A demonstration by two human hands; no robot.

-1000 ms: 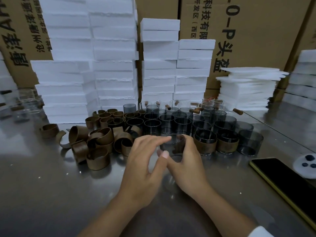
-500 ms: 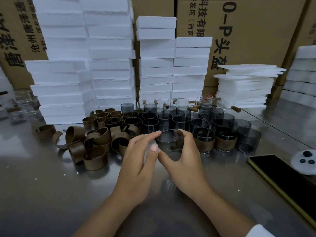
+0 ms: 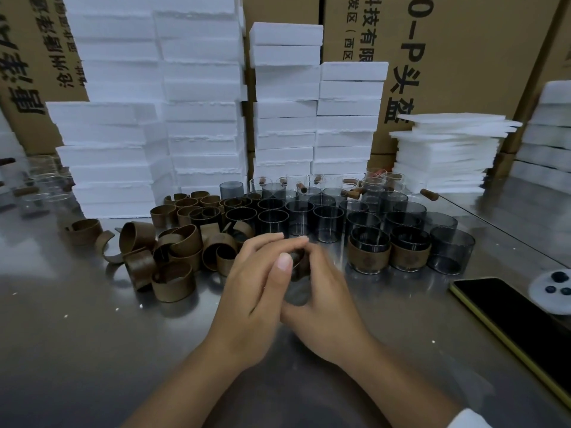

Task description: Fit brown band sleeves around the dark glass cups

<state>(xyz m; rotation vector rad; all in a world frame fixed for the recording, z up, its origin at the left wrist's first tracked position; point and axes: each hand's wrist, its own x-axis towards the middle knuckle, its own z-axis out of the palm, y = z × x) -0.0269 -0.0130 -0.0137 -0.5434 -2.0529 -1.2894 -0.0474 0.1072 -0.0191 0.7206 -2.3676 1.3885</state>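
Note:
My left hand (image 3: 256, 285) and my right hand (image 3: 324, 298) close together around one dark glass cup (image 3: 297, 291) with a brown band sleeve (image 3: 300, 264) on it, held just above the steel table (image 3: 92, 350). The cup is mostly hidden by my fingers. Loose brown band sleeves (image 3: 173, 257) lie in a heap to the left. Several bare dark glass cups (image 3: 327, 222) stand in rows behind my hands. Two cups with sleeves fitted (image 3: 369, 257) (image 3: 409, 253) stand at the right.
Stacks of white foam blocks (image 3: 200, 118) and cardboard boxes (image 3: 463, 57) line the back. A phone (image 3: 519, 316) lies at the right edge beside a white round object (image 3: 553, 291). Clear glasses with wooden handles (image 3: 380, 183) stand behind the dark cups.
My hands have drawn closer together and wrapped tighter around the cup, my left thumb now crossing over its front. The view has shifted slightly.

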